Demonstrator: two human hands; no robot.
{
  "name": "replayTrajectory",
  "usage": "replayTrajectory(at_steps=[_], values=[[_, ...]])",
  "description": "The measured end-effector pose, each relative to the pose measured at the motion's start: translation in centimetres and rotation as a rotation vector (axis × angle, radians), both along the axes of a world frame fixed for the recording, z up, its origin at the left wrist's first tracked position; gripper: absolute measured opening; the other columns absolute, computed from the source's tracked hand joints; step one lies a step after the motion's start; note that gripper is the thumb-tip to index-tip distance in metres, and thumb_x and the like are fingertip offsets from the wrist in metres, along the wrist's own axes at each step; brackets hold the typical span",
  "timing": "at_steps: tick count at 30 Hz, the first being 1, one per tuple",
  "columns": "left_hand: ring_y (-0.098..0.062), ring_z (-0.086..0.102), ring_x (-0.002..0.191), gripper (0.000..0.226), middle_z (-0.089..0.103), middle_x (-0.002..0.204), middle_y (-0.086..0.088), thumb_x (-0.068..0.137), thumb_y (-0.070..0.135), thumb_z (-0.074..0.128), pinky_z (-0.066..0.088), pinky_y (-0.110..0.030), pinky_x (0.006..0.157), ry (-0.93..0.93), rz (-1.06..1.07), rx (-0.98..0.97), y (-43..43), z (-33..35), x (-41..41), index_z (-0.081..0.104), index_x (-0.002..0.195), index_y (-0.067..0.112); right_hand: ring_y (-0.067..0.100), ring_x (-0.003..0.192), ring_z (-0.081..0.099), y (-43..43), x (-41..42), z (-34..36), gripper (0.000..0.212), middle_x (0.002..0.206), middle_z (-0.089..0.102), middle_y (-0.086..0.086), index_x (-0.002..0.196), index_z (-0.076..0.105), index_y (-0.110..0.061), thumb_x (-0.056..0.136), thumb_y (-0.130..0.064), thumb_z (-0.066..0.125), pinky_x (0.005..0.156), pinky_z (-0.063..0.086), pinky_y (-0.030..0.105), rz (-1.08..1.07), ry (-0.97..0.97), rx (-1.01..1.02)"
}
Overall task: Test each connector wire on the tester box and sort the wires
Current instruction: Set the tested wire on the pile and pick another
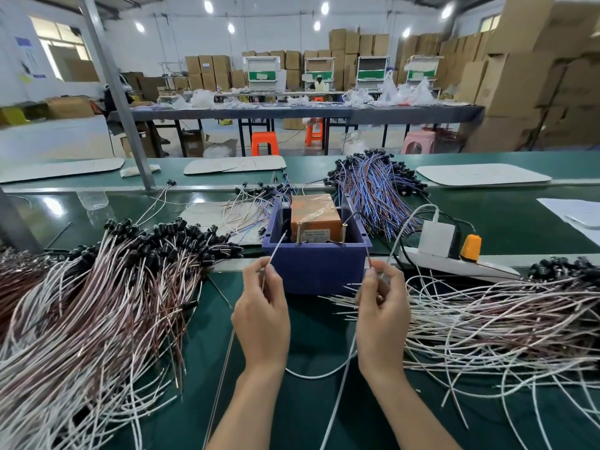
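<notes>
**Purple bin, orange tester: two leads raised towards the screw posts**

I have the left hand (261, 316) pinching a white lead (277, 247) between thumb and fingertip, its end angled up towards the left screw (298, 234) on the orange tester box (315, 219). The right hand (381, 315) pinches a brownish lead (369, 258) the same way, just below the right screw (344, 230). Neither tip touches a post yet. The tester sits inside the purple bin (316, 267), straight ahead between both hands, so I judge each end needs only a short reach. Gripping near the tips keeps the limp wire steady enough to aim. A dense pile of wires (97, 303) with black connectors lies to the left and a looser heap (487, 313) to the right. I cannot tell which is tested and which is waiting. A blue-and-red bundle (373, 186) lies behind the bin
</notes>
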State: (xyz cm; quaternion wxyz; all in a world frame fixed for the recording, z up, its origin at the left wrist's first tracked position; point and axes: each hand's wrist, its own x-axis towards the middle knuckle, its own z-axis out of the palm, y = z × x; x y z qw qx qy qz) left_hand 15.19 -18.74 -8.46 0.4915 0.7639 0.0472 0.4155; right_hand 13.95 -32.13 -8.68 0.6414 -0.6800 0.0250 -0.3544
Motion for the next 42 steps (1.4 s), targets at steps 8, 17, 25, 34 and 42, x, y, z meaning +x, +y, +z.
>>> replayTrajectory(at_steps=[8,17,25,34,42], values=[[-0.021,0.067,0.074,0.019,0.068,0.081,0.004,0.102,0.032,0.047,0.054,-0.041,0.066,0.002,-0.034,0.012,-0.2,-0.3,0.1,0.061,0.111,0.023,0.007,0.063,0.063,0.4,2.1,-0.6,0.011,0.078,0.068,-0.016,0.112,0.059,-0.034,0.104,-0.031,0.052,0.057,0.046,0.016,-0.058,-0.035,-0.048],[-0.006,0.053,0.059,0.017,0.061,0.070,0.012,0.101,0.033,0.048,0.049,-0.036,0.059,0.014,-0.047,0.018,-0.2,-0.4,0.2,0.061,0.109,0.024,0.010,0.067,0.065,0.5,2.3,-0.8,0.010,0.077,0.067,-0.015,0.107,0.060,-0.039,0.103,-0.034,0.053,0.059,0.048,0.015,0.002,-0.034,-0.082],[-0.007,0.055,0.062,0.014,0.063,0.073,0.010,0.101,0.029,0.051,0.053,-0.038,0.061,0.019,-0.074,0.002,-0.1,-0.5,0.2,0.061,0.109,0.023,0.008,0.063,0.063,0.6,2.0,-0.5,0.011,0.074,0.066,-0.015,0.104,0.059,-0.041,0.103,-0.031,0.053,0.057,0.043,0.009,0.012,-0.049,-0.115],[-0.004,0.054,0.057,0.011,0.061,0.067,0.016,0.100,0.029,0.051,0.050,-0.036,0.057,0.001,-0.071,0.012,-0.1,-0.6,0.3,0.061,0.105,0.026,0.004,0.070,0.065,0.6,1.6,-0.2,0.010,0.088,0.066,-0.026,0.103,0.054,-0.050,0.099,-0.051,0.045,0.061,0.045,0.009,-0.023,-0.060,-0.201],[-0.004,0.058,0.060,0.009,0.062,0.069,0.017,0.100,0.030,0.051,0.051,-0.033,0.058,-0.015,-0.077,0.018,-0.1,-0.6,0.3,0.059,0.104,0.029,0.001,0.070,0.064,0.6,1.7,-0.3,0.016,0.088,0.064,-0.032,0.106,0.051,-0.050,0.105,-0.034,0.052,0.063,0.045,0.008,-0.030,-0.042,-0.219]])
